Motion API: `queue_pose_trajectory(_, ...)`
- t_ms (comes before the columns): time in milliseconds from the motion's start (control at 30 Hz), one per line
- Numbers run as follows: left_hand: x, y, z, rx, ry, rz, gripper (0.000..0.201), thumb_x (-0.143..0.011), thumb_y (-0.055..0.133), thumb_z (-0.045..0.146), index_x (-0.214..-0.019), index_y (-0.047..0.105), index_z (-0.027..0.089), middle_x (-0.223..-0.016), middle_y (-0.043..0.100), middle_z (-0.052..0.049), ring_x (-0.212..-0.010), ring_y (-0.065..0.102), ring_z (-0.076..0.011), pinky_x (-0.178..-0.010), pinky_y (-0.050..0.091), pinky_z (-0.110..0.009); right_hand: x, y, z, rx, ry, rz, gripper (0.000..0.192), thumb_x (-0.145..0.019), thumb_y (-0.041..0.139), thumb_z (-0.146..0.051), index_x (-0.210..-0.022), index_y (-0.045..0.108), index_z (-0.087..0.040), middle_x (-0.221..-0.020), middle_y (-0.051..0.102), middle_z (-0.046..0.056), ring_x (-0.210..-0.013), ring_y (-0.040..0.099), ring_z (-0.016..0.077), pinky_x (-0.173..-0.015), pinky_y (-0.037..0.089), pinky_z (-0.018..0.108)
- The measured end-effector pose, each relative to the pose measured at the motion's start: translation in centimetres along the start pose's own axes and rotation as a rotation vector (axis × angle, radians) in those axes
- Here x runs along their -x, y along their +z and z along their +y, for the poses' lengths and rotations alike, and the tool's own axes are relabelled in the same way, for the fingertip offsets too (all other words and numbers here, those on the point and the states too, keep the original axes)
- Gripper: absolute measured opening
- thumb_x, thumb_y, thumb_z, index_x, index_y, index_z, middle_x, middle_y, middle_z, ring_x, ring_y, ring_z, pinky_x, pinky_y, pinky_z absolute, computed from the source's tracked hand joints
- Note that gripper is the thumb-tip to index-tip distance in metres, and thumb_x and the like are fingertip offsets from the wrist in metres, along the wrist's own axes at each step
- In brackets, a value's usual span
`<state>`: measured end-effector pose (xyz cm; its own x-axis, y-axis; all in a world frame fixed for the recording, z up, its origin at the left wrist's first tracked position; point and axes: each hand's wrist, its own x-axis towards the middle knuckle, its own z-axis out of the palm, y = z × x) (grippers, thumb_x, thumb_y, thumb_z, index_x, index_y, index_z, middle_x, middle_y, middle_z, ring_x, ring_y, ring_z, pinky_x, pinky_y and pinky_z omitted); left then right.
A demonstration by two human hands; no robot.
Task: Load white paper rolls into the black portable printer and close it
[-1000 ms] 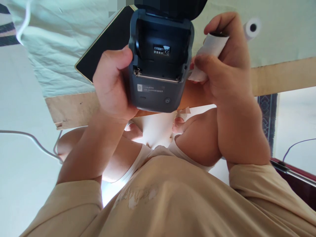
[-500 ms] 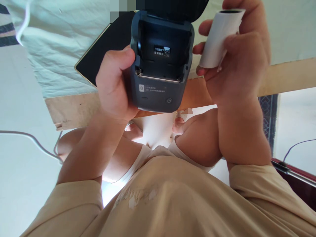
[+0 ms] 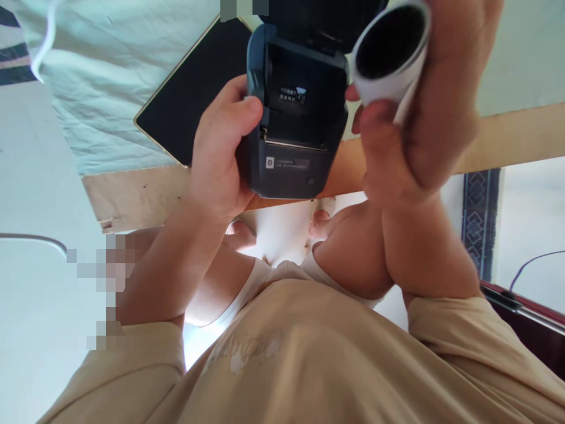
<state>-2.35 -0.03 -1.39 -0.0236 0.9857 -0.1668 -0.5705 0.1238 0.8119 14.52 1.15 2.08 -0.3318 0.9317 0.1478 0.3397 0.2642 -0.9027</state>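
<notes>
A dark grey label printer [image 3: 291,171] is held up in my left hand [image 3: 223,144], thumb along its left edge. Its lid [image 3: 304,17] is raised, and the roll bay inside shows only a small printed sticker. My right hand [image 3: 436,112] is closed around a white paper roll [image 3: 384,88], just right of the printer's upper edge. The roll's dark inside end faces me, and its far end is hidden by my fingers.
Behind the printer, a black tablet-like slab [image 3: 176,112] with a gold edge lies on a pale green cloth [image 3: 101,118]. A wooden table edge [image 3: 132,194] runs below. White cables [image 3: 35,238] show at the left, and a dark red object [image 3: 529,330] at the lower right.
My right hand has turned the paper roll so its end tips toward me, and moved it closer to the printer. My left hand has shifted the printer slightly right.
</notes>
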Motion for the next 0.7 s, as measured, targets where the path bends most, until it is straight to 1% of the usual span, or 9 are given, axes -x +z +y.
queue_pose_trajectory(33, 0.0, -0.1, 0.0, -0.002, -0.003, -0.007, 0.017, -0.072, 0.058, 0.033, -0.082, 0.062, 0.019, -0.072, 0.056, -0.003, -0.063, 0.051, -0.0123, -0.052, 0.04, -0.025, 0.1, 0.3, -0.2, 0.133, -0.154, 0.068, 0.042, -0.085, 0.041, -0.033, -0.125, 0.047, -0.045, -0.125, 0.041, -0.008, -0.129, 0.038, 0.012, -0.111, 0.04, 0.025)
queue_pose_trajectory(100, 0.0, -0.1, -0.1, -0.002, 0.0, -0.021, 0.02, -0.073, 0.059, 0.033, -0.085, 0.061, 0.017, -0.075, 0.056, -0.003, -0.065, 0.052, -0.0116, -0.054, 0.042, -0.024, 0.1, 0.9, -0.4, 0.366, -0.407, 0.14, 0.045, -0.086, 0.034, -0.025, -0.125, 0.048, -0.044, -0.108, 0.045, -0.002, -0.114, 0.047, 0.0057, -0.11, 0.04, 0.024)
queue_pose_trajectory(133, 0.0, -0.2, -0.1, 0.0, 0.007, -0.02, 0.021, -0.073, 0.059, 0.033, -0.085, 0.061, 0.017, -0.075, 0.056, -0.003, -0.065, 0.052, -0.0112, -0.054, 0.042, -0.024, 0.0, 1.1, -0.4, 0.435, -0.483, 0.147, 0.046, -0.087, 0.032, -0.023, -0.126, 0.046, -0.044, -0.103, 0.045, -0.002, -0.106, 0.05, 0.0033, -0.106, 0.043, 0.022)
queue_pose_trajectory(200, 0.0, -0.1, -0.1, -0.001, 0.009, -0.014, 0.021, -0.071, 0.059, 0.033, -0.084, 0.061, 0.017, -0.074, 0.056, -0.003, -0.063, 0.053, -0.0112, -0.053, 0.041, -0.024, -0.3, 1.2, -0.1, 0.475, -0.539, 0.133, 0.045, -0.086, 0.036, -0.025, -0.127, 0.044, -0.044, -0.104, 0.047, -0.002, -0.102, 0.053, 0.0022, -0.101, 0.046, 0.02)
queue_pose_trajectory(267, 0.1, 0.1, -0.1, -0.011, 0.011, 0.0, 0.02, -0.072, 0.057, 0.033, -0.082, 0.061, 0.017, -0.07, 0.055, -0.002, -0.064, 0.056, -0.0129, -0.052, 0.041, -0.025, -0.4, 1.2, 0.1, 0.509, -0.527, 0.138, 0.044, -0.084, 0.042, -0.025, -0.125, 0.043, -0.038, -0.111, 0.051, -0.004, -0.112, 0.052, 0.0062, -0.103, 0.046, 0.022)
queue_pose_trajectory(333, 0.1, 0.4, 0.0, -0.022, 0.008, -0.001, 0.017, -0.074, 0.053, 0.03, -0.079, 0.059, 0.016, -0.068, 0.055, -0.002, -0.068, 0.061, -0.0152, -0.053, 0.043, -0.025, -0.5, 1.1, 0.3, 0.496, -0.499, 0.126, 0.04, -0.08, 0.044, -0.02, -0.119, 0.044, -0.032, -0.116, 0.054, -0.006, -0.117, 0.052, 0.0088, -0.105, 0.046, 0.025)
queue_pose_trajectory(467, 0.1, 0.4, -0.1, -0.03, 0.009, -0.016, 0.015, -0.074, 0.053, 0.027, -0.081, 0.058, 0.016, -0.07, 0.058, -0.002, -0.066, 0.062, -0.0149, -0.049, 0.043, -0.023, -0.6, 1.2, 0.3, 0.43, -0.443, 0.129, 0.026, -0.077, 0.043, -0.012, -0.101, 0.047, -0.021, -0.11, 0.057, -0.002, -0.112, 0.055, 0.0087, -0.098, 0.048, 0.027)
queue_pose_trajectory(600, 0.0, 0.3, -0.5, -0.062, 0.014, 0.01, 0.019, -0.07, 0.054, 0.03, -0.082, 0.06, 0.017, -0.064, 0.057, -0.002, -0.052, 0.054, -0.0121, -0.043, 0.04, -0.024, -0.7, 1.4, 0.0, 0.391, -0.316, 0.098, 0.022, -0.072, 0.045, -0.006, -0.087, 0.049, -0.02, -0.103, 0.059, -0.002, -0.108, 0.057, 0.0084, -0.09, 0.049, 0.026)
queue_pose_trajectory(700, -0.1, 0.4, -0.6, -0.076, 0.027, 0.043, 0.018, -0.07, 0.052, 0.031, -0.079, 0.06, 0.017, -0.06, 0.054, -0.001, -0.048, 0.049, -0.0102, -0.043, 0.039, -0.023, -0.7, 1.6, 0.0, 0.344, -0.269, 0.09, 0.018, -0.071, 0.05, -0.006, -0.084, 0.051, -0.019, -0.105, 0.062, -0.004, -0.107, 0.059, 0.0079, -0.087, 0.048, 0.025)
